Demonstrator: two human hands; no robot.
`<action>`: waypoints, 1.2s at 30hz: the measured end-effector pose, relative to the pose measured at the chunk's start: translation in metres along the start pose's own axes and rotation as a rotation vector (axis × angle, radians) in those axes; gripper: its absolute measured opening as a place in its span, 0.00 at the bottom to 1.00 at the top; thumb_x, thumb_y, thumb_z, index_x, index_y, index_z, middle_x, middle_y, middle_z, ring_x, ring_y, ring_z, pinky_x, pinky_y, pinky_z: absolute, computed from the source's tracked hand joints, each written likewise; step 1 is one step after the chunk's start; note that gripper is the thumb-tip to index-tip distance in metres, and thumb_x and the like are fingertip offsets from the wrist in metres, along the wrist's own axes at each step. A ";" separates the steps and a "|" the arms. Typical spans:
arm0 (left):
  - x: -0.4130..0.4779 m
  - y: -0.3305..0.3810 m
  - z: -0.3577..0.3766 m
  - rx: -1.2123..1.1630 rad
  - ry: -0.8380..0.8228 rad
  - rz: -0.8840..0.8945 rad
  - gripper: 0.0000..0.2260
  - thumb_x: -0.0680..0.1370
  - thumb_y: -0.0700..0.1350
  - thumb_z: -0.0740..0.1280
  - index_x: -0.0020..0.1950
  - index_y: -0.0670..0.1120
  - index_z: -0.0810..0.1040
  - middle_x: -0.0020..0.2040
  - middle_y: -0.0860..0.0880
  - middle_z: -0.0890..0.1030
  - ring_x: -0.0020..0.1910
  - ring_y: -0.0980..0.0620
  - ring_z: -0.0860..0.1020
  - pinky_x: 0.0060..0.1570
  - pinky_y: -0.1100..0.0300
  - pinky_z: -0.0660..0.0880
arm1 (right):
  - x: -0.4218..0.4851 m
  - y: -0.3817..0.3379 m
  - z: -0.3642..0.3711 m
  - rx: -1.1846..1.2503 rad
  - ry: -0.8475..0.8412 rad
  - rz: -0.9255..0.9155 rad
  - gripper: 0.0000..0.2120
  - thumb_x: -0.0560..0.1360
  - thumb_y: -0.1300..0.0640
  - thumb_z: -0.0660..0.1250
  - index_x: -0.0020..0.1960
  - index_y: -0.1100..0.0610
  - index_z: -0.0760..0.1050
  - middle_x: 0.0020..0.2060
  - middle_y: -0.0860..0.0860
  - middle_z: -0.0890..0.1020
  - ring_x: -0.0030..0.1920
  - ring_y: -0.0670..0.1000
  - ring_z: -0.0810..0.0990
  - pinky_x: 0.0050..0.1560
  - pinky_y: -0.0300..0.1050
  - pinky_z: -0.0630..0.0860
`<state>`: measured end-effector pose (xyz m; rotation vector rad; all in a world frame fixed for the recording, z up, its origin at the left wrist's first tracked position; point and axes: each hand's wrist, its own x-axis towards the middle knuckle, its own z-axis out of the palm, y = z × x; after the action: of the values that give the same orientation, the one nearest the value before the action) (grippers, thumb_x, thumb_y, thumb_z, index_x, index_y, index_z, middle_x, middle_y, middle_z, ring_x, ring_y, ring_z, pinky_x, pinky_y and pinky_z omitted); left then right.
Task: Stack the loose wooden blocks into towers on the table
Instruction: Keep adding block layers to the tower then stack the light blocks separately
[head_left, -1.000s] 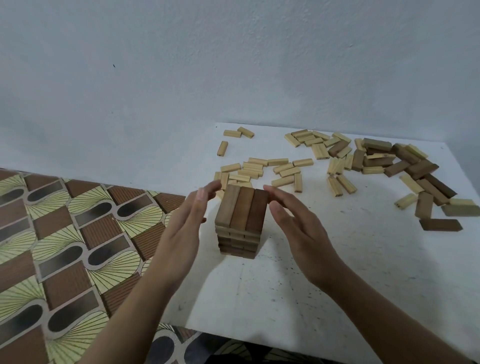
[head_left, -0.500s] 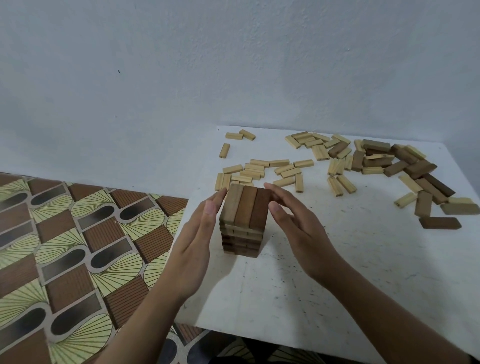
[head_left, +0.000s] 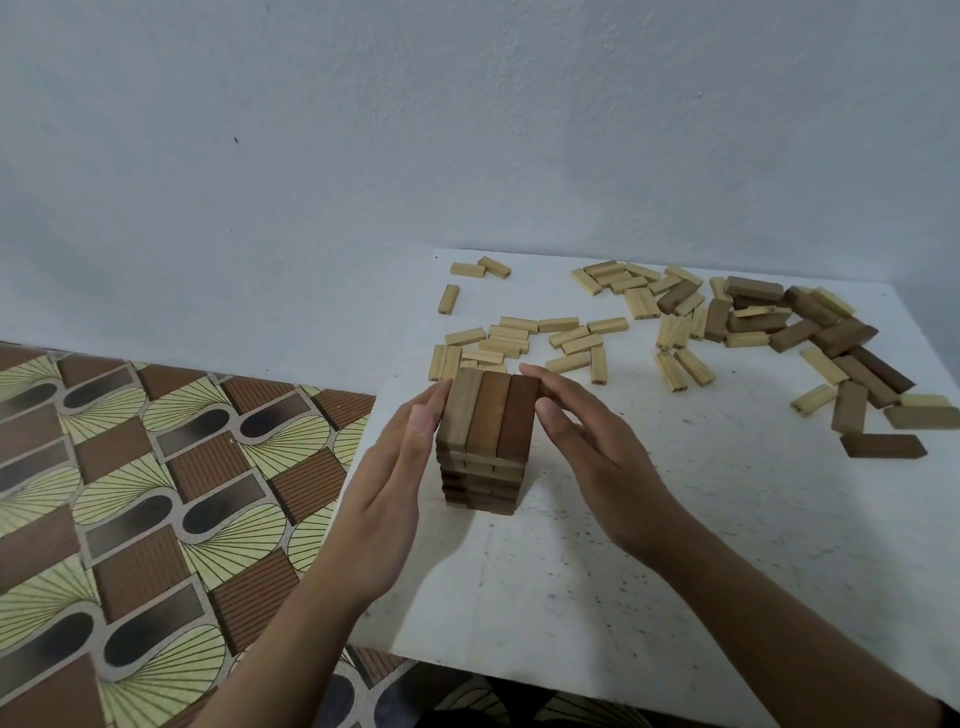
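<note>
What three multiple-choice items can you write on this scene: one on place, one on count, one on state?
1. Where is the tower?
A) on the table's near left part
B) in its far right corner
C) on the floor

2. How many blocks form its top layer?
A) two
B) three
C) five

3. How are the left hand and right hand?
A) gripping loose blocks
B) open, flanking the tower
C) flat on the table

Key: 1A, it stands by the left edge; 2B, three lie side by side; 3B, straight fingers are at its sides.
</note>
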<state>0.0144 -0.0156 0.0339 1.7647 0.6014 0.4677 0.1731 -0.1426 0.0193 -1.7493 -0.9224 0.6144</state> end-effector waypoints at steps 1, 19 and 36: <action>0.000 0.001 0.000 0.004 -0.002 0.003 0.19 0.81 0.65 0.49 0.69 0.67 0.68 0.63 0.79 0.71 0.68 0.76 0.64 0.59 0.83 0.61 | 0.000 0.000 0.000 -0.003 -0.001 -0.001 0.19 0.80 0.39 0.52 0.71 0.32 0.63 0.63 0.23 0.66 0.61 0.20 0.63 0.57 0.23 0.61; 0.028 -0.010 -0.023 0.335 -0.077 0.149 0.48 0.64 0.72 0.72 0.80 0.64 0.55 0.70 0.67 0.69 0.70 0.68 0.66 0.62 0.69 0.64 | 0.022 -0.009 -0.004 0.239 0.005 -0.027 0.19 0.80 0.45 0.56 0.61 0.50 0.81 0.56 0.38 0.83 0.62 0.38 0.77 0.61 0.38 0.72; 0.032 -0.009 -0.018 0.314 -0.075 0.194 0.47 0.64 0.71 0.73 0.79 0.64 0.57 0.66 0.74 0.68 0.67 0.73 0.65 0.55 0.82 0.62 | 0.024 -0.008 -0.002 0.238 -0.026 -0.012 0.17 0.80 0.45 0.59 0.61 0.48 0.81 0.56 0.41 0.84 0.62 0.41 0.78 0.62 0.42 0.75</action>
<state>0.0273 0.0201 0.0301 2.1425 0.4709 0.4555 0.1860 -0.1222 0.0277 -1.5260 -0.8406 0.7102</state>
